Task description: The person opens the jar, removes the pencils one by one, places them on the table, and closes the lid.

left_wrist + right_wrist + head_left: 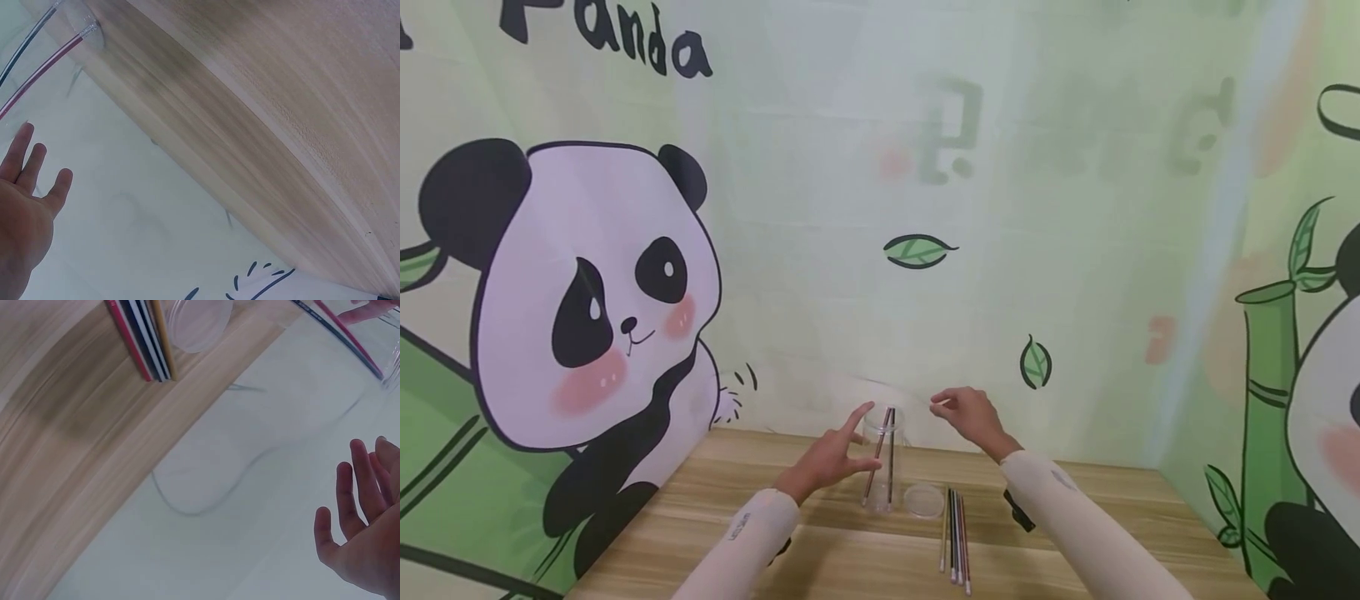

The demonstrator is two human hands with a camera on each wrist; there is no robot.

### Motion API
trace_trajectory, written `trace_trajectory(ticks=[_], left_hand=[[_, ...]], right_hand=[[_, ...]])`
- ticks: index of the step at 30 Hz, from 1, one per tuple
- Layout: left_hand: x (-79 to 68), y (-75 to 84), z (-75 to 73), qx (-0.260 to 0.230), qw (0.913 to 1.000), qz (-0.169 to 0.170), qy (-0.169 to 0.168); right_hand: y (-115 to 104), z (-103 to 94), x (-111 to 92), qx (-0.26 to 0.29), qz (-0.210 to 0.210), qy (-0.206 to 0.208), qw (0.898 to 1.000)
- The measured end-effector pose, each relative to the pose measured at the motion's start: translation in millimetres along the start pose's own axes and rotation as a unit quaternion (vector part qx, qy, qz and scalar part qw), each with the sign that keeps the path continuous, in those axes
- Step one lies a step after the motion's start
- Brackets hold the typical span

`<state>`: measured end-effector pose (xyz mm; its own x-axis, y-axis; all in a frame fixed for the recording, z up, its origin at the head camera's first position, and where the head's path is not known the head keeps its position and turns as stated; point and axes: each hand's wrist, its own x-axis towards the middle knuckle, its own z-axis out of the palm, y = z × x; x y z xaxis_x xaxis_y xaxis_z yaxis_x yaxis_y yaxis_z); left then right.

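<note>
A tall clear jar (883, 493) stands on the table with two pencils leaning inside it, one dark (892, 457) and one reddish (875, 471). My left hand (826, 460) is at the jar's left side, thumb and index finger spread apart; the left wrist view shows its other fingers extended. To the right of the jar's mouth, my right hand (973, 417) is raised, its fingers slightly bent and holding nothing visible. A round clear lid (923, 501) lies just right of the jar. Beside the lid, several pencils (957, 537) lie side by side on the table.
The wood-grain table (850, 558) ends at a pale green printed backdrop (820, 208) just behind the jar. Cartoon pandas and leaves are printed on it. A dark band (1018, 510) shows under the right forearm.
</note>
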<state>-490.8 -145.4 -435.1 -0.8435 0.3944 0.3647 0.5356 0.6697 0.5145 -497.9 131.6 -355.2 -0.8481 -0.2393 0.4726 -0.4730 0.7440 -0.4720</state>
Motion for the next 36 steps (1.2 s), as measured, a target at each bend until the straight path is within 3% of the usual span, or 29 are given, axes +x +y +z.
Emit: trace_trajectory(ticks=[13, 27, 36], left_hand=[[-0.3, -2.6, 0.9, 0.007, 1.0000, -0.007, 0.000], [2.2, -4.6, 0.4, 0.010, 0.9998, 0.011, 0.009], [1.9, -5.2, 0.2, 0.009, 0.9998, 0.013, 0.010]], right_hand=[[-24, 23.2, 14, 0.011, -0.029, -0.004, 1.000], [-38, 32.5, 16, 0.008, -0.047, -0.018, 0.999], [-43, 37.5, 16, 0.009, -0.037, -0.031, 0.999]])
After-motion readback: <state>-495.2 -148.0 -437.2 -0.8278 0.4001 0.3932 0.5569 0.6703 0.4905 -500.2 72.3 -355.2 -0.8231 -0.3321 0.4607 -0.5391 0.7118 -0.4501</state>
